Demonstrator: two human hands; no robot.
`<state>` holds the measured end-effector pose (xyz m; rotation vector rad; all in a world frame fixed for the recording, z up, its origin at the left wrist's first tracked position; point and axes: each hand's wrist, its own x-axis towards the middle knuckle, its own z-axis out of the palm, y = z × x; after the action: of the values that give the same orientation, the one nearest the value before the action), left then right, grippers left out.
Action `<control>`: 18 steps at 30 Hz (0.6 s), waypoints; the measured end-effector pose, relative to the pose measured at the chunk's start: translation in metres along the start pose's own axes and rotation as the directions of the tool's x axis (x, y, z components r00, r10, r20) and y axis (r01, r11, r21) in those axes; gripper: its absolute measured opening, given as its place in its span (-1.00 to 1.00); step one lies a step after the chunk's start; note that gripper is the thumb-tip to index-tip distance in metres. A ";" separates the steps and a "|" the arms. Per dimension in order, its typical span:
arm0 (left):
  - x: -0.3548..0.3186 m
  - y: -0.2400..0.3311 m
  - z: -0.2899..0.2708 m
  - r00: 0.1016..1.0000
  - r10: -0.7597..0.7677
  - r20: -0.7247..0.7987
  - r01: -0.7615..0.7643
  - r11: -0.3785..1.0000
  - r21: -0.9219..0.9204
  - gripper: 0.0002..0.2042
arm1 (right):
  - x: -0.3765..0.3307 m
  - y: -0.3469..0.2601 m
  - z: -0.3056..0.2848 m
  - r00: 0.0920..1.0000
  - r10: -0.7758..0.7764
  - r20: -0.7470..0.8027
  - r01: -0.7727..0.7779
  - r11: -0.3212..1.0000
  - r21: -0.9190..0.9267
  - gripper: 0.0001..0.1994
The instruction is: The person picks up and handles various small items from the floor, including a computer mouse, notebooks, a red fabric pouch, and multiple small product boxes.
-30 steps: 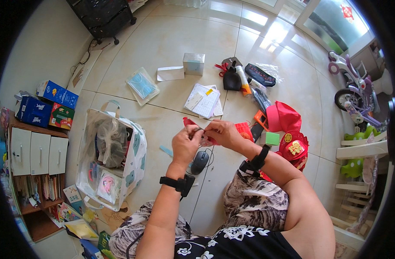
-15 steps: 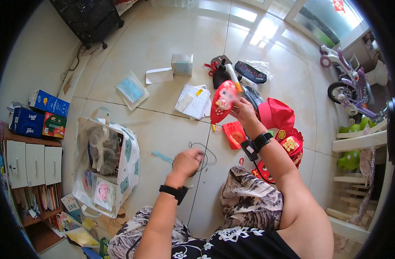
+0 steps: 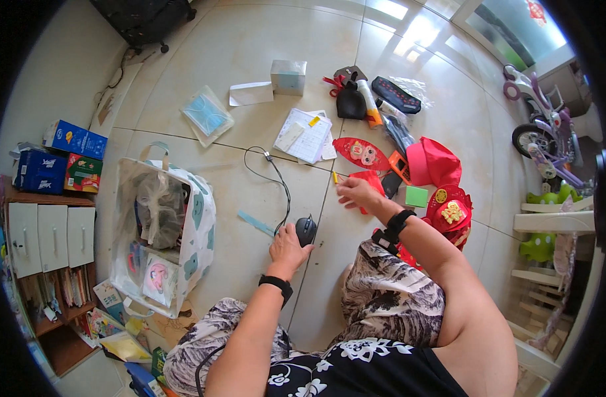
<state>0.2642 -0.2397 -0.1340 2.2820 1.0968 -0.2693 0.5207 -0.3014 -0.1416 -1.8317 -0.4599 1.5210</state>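
Observation:
A black computer mouse [image 3: 306,231] lies on the tiled floor, its cable [image 3: 283,178] stretching away from it in a loose loop. My left hand [image 3: 289,251] is right beside the mouse, fingers apart, with the thumb at its near edge. Farther right, my right hand [image 3: 358,194] hovers with loosely extended fingers and nothing visible in it. Partly behind that hand is a red packet [image 3: 369,178]; a small yellow stick-like piece [image 3: 335,177] is near the fingertips. Beyond them lies a red pointed ornament with a cartoon face [image 3: 361,154]. A light-blue strip [image 3: 255,223] rests left of the mouse.
At left stands a clear-topped storage bag [image 3: 197,218] beside a small cabinet [image 3: 53,241]. Papers [image 3: 302,137], a packet of blue masks [image 3: 207,119] and a box [image 3: 288,77] lie ahead. To the right are a red cap [image 3: 435,163], a green-faced cube [image 3: 412,196] and a child's bicycle [image 3: 541,132].
My right hand has let go of the red ornament, now on the floor, and drawn back. My left hand has opened from a closed shape; the mouse now shows, its cable stretched away.

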 end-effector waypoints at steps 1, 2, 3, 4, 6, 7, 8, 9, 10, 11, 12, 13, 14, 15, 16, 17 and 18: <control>-0.001 0.001 0.000 0.999 -0.046 -0.024 0.045 0.998 -0.031 -0.29 | -0.002 0.003 0.007 0.996 -0.032 0.081 0.041 0.992 -0.120 -0.62; -0.001 0.002 0.001 0.995 -0.092 -0.046 0.089 0.994 -0.064 -0.33 | -0.004 0.007 0.014 0.985 -0.053 0.164 0.091 0.968 -0.234 -0.60; 0.000 0.001 -0.005 0.994 -0.094 -0.051 0.091 0.994 -0.061 -0.33 | -0.004 0.008 0.025 0.982 -0.018 0.189 0.075 0.952 -0.298 -0.50; 0.007 -0.002 -0.008 0.991 -0.127 0.041 0.129 0.990 -0.065 -0.39 | -0.009 0.007 0.035 0.973 0.048 0.224 0.019 0.958 -0.288 -0.38; 0.013 -0.005 -0.007 0.980 -0.151 0.132 0.161 0.985 -0.066 -0.45 | -0.017 0.004 0.046 0.948 0.212 0.236 -0.140 0.947 -0.289 -0.28; 0.016 -0.005 -0.003 0.978 -0.138 0.156 0.169 0.964 -0.206 -0.52 | -0.017 0.013 0.048 0.945 0.231 0.230 -0.162 0.946 -0.282 -0.26; 0.016 -0.014 0.002 0.975 -0.136 0.175 0.188 0.924 -0.334 -0.57 | -0.019 0.013 0.058 0.940 0.244 0.240 -0.175 0.945 -0.275 -0.25; 0.015 -0.024 0.016 0.993 -0.078 0.093 0.108 0.918 -0.381 -0.61 | -0.021 0.013 0.063 0.943 0.239 0.234 -0.165 0.941 -0.297 -0.31; 0.015 -0.026 0.022 0.993 -0.078 0.090 0.107 0.919 -0.379 -0.61 | -0.021 0.016 0.065 0.943 0.235 0.235 -0.161 0.941 -0.296 -0.31; 0.016 -0.028 0.027 0.993 -0.078 0.091 0.108 0.908 -0.404 -0.64 | -0.021 0.018 0.066 0.961 0.188 0.202 -0.120 0.943 -0.309 -0.36; 0.015 -0.034 0.033 0.993 -0.083 0.089 0.114 0.897 -0.427 -0.67 | -0.018 0.022 0.070 0.975 0.137 0.175 -0.074 0.943 -0.324 -0.40; 0.016 -0.042 0.039 0.995 -0.061 0.075 0.089 0.883 -0.461 -0.72 | -0.014 0.024 0.073 0.976 0.144 0.164 -0.100 0.963 -0.250 -0.52; 0.017 -0.050 0.044 0.995 -0.067 0.068 0.091 0.884 -0.458 -0.72 | -0.011 0.025 0.072 0.976 0.138 0.170 -0.092 0.964 -0.251 -0.52; 0.019 -0.042 0.042 0.972 -0.161 0.170 0.233 0.733 -0.640 -0.72 | -0.009 0.025 0.066 0.960 0.164 0.226 -0.122 0.974 -0.189 -0.55; 0.020 -0.034 0.035 0.931 -0.227 0.284 0.363 0.529 -0.767 -0.72 | -0.010 0.021 0.061 0.941 0.180 0.285 -0.149 0.981 -0.127 -0.58; 0.021 -0.029 0.025 0.933 -0.224 0.282 0.359 0.529 -0.769 -0.72 | -0.012 0.017 0.058 0.943 0.178 0.282 -0.147 0.981 -0.129 -0.58; 0.023 -0.022 0.013 0.940 -0.214 0.266 0.335 0.428 -0.839 -0.72 | -0.014 0.010 0.055 0.950 0.130 0.285 -0.123 0.991 -0.042 -0.59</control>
<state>0.2628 -0.2217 -0.1634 1.1170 1.1639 0.0583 0.4631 -0.3015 -0.1426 -1.6909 -0.5052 1.8898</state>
